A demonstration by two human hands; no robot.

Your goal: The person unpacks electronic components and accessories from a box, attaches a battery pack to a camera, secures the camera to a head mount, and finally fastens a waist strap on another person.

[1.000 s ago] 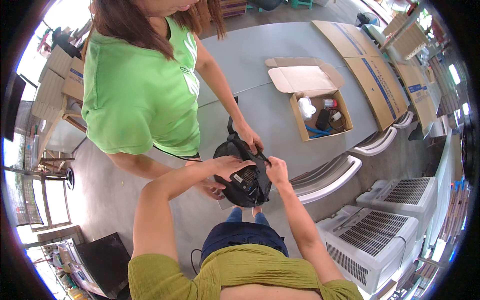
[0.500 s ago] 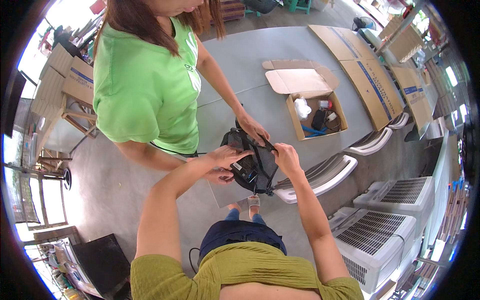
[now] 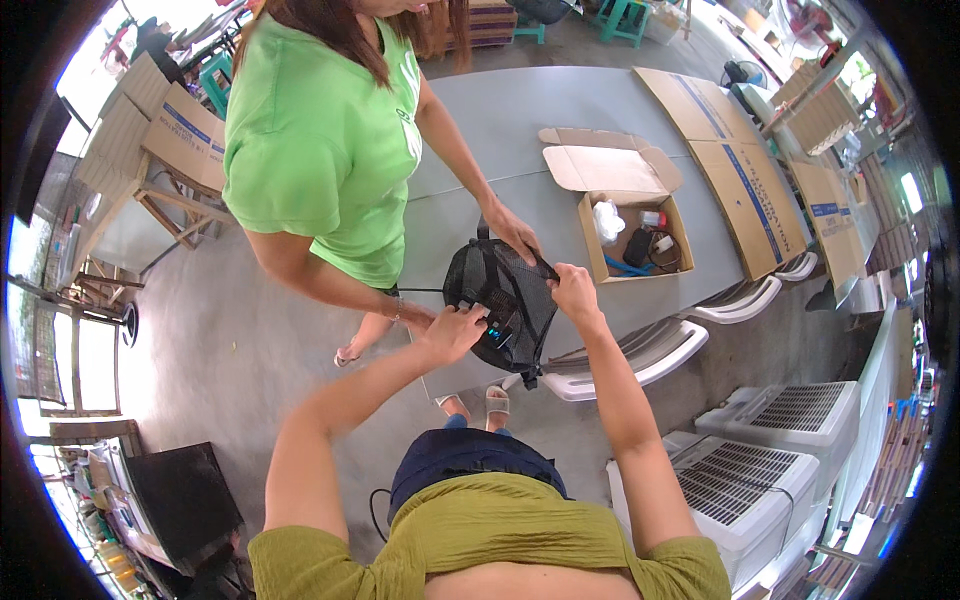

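A black mesh bag is spread between my hands and a co-worker's, at the table's near edge. My right hand is closed on its dark rim at the far right corner. My left hand is at its left side, fingers bent and pinching the edge; the exact grip is partly hidden. Inside the bag lies a dark device with small blue lights. The co-worker's right hand reaches in beside my left, and their other hand holds the rim close to my right hand.
On the grey table stands an open cardboard box with a white bundle, a black item and cables. Flat cardboard sheets lie at the right. White chairs tuck under the table. White grilled appliances stand at lower right.
My left hand has drawn back toward the bag's left edge. The bag hangs more open, and the device inside shows blue lights. The co-worker's lower hand has shifted left.
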